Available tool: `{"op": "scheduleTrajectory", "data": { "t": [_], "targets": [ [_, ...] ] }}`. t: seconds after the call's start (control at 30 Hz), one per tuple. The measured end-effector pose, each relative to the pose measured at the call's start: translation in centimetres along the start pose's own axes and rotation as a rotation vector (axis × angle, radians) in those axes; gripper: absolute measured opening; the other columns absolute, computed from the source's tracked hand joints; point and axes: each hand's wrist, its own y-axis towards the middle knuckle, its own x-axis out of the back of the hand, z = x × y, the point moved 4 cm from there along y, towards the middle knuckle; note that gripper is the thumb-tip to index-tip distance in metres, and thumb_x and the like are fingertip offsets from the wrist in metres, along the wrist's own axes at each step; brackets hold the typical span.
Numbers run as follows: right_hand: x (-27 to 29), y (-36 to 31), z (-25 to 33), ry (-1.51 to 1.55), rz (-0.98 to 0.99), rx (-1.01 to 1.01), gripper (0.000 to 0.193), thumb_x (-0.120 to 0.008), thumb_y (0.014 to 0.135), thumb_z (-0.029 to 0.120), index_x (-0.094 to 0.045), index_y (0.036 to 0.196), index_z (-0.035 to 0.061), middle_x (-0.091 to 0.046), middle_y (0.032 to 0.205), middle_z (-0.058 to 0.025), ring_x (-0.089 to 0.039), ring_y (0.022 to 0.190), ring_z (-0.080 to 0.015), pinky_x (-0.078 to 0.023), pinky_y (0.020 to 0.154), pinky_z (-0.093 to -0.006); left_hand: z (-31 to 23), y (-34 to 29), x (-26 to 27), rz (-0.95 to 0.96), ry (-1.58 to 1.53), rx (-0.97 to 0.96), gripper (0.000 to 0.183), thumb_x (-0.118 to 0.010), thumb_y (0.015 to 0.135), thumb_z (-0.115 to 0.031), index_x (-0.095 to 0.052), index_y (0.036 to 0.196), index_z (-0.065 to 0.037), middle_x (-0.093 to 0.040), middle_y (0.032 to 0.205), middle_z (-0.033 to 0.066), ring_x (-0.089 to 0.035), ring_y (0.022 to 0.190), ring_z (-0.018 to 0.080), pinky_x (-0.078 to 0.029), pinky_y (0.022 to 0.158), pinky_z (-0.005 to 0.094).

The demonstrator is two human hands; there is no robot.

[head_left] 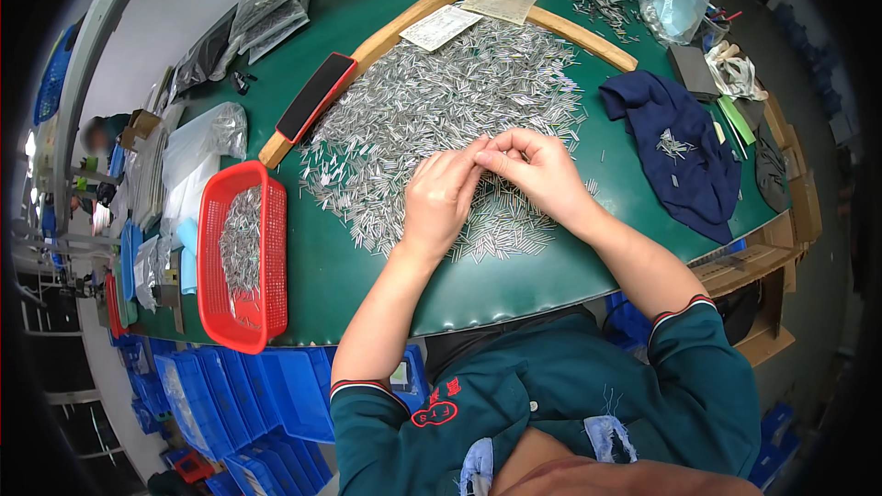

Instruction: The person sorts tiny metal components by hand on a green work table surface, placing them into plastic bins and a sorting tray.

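A wide heap of small shiny metal pins [404, 110] covers the middle of the green table [340, 303]. Over the near part of this heap my two hands meet at the fingertips. My left hand [441, 197] is closed, its fingers pressed together and pointing away from me. With thumb and index finger my right hand [537, 174] makes a pinch right beside the left fingertips. Whatever lies between the fingers is too small or too hidden to name. A red plastic basket [211, 248] with more such pins stands left of my hands.
Wooden strips [404, 28] border the heap at the back, with paper slips [443, 28] and a red-edged black phone-like slab [317, 96] on them. A dark blue cloth [680, 147] with several pins lies right. Plastic bags [276, 9] sit far left; blue bins [230, 395] stand below the table.
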Motion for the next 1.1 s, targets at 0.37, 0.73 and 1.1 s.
{"op": "scheduleTrajectory", "data": {
  "t": [0.37,0.73,1.1],
  "targets": [
    [-0.9,-0.5,-1.6,0.953,0.280,-0.695,0.020,-0.052,0.089,0.025,-0.050,0.080,0.0079,-0.033,0.056,0.0087,-0.027,0.044,0.0021,-0.017,0.032,-0.0117,-0.7,0.2,0.1,0.062,0.083,0.025,0.035,-0.059,0.078,-0.008,-0.054,0.112,-0.005,-0.055,0.073,0.0076,-0.055,0.068,0.0226,-0.044,0.064,0.0338],
    [-1.6,-0.9,-2.2,1.379,0.428,-0.953,0.021,-0.047,0.091,0.026,-0.048,0.084,0.0064,-0.034,0.056,0.0065,-0.030,0.044,0.0009,-0.019,0.030,-0.0121,-1.3,0.3,0.3,0.099,0.257,-0.040,0.034,-0.059,0.079,-0.011,-0.054,0.112,-0.004,-0.054,0.073,0.0053,-0.054,0.070,0.0191,-0.042,0.065,0.0310],
    [-1.6,-0.7,-1.6,1.326,0.425,-0.879,0.019,-0.048,0.090,0.026,-0.048,0.087,0.0077,-0.039,0.064,0.0045,-0.033,0.048,-0.0004,-0.021,0.032,-0.0119,-1.4,0.4,0.6,0.077,0.281,-0.078,0.037,-0.059,0.077,-0.008,-0.054,0.113,-0.004,-0.053,0.072,0.0043,-0.054,0.068,0.0185,-0.042,0.065,0.0309]
  ]
}}
